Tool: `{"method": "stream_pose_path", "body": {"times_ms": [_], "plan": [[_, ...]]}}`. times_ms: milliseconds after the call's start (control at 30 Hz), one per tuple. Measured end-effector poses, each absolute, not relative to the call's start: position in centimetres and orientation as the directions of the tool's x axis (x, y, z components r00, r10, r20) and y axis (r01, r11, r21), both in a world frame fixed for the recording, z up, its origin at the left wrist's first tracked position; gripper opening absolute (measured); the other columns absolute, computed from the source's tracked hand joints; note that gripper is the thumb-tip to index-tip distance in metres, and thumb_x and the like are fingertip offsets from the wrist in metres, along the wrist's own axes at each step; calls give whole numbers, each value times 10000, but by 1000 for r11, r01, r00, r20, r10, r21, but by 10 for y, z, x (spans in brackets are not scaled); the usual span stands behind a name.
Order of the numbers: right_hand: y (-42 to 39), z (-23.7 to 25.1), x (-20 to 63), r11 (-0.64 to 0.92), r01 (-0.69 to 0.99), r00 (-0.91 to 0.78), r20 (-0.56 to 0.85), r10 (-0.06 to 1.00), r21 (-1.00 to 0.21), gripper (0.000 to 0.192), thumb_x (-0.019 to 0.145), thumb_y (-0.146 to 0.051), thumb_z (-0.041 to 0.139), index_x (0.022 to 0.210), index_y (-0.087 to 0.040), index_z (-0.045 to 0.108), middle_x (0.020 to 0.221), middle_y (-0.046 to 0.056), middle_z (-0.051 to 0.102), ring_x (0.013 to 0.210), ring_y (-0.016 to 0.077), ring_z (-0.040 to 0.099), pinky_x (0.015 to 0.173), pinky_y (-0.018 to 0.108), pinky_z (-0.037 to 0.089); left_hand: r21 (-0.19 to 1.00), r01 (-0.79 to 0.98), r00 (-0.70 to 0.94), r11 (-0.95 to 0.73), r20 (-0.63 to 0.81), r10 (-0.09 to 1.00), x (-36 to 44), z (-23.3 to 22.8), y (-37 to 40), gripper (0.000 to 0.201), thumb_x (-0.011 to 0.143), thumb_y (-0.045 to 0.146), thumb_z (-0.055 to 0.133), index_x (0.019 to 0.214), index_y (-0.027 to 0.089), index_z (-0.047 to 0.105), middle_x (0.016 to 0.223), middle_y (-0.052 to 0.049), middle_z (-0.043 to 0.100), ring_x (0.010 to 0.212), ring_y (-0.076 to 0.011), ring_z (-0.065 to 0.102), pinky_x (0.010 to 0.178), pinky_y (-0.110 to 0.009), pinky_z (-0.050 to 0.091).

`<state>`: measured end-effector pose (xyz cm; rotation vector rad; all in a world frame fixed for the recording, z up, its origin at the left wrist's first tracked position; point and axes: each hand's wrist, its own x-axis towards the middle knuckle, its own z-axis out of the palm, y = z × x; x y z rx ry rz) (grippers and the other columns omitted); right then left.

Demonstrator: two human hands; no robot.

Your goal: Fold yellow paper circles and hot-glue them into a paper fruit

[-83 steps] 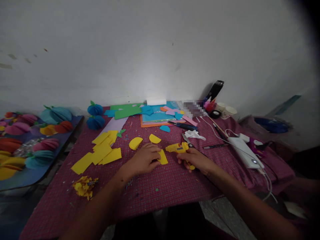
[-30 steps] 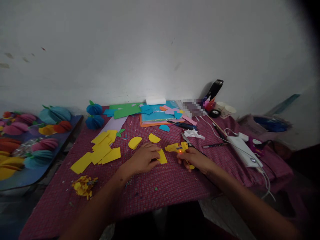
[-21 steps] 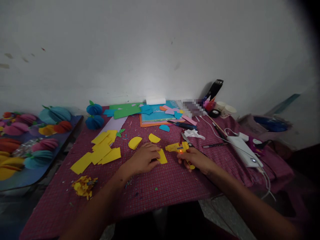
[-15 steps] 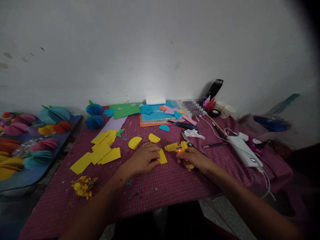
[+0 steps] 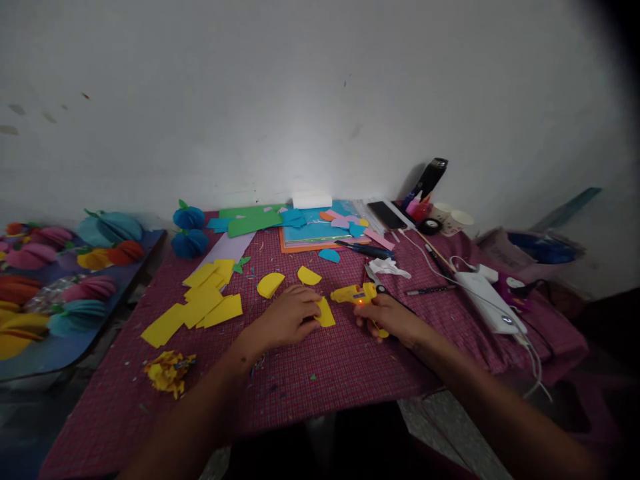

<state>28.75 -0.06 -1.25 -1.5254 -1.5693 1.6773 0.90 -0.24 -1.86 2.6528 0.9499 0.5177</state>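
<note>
In my right hand (image 5: 377, 313) is a yellow hot glue gun (image 5: 354, 294), its nozzle pointing left and a small orange light glowing on its side. My left hand (image 5: 295, 312) has its fingers closed at the left edge of a yellow paper piece (image 5: 326, 313), which lies partly hidden under the fingertips. The nozzle is just above that piece's upper right. Beyond my left hand lie a folded yellow half-circle (image 5: 271, 285) and a second yellow half-circle (image 5: 309, 275). Yellow paper rectangles (image 5: 203, 305) overlap in a pile to the left.
Scissors (image 5: 376, 279) and white tissue (image 5: 390, 267) lie behind the glue gun. Coloured sheets (image 5: 310, 232), a phone (image 5: 387, 215) and a black flask (image 5: 433, 179) stand near the wall. A white power strip (image 5: 490, 303) with cables is right. Crumpled yellow paper (image 5: 169, 373) sits front left.
Both hands, the glue gun and the yellow paper keep almost the same places. The view shifts very slightly.
</note>
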Motion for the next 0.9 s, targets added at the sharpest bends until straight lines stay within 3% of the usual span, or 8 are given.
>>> {"method": "stream_pose_path", "body": {"times_ms": [900], "plan": [[0, -15, 288, -278, 417, -342, -432, 834, -865, 311, 824, -438, 593, 669, -168, 607, 409, -41, 516, 327, 88, 443, 356, 207, 360, 376, 548, 722, -747, 238, 650, 10, -18, -3, 107, 907, 300, 623, 933, 221, 690, 1253, -58, 654, 1222, -257, 553, 1091, -460, 381]]}}
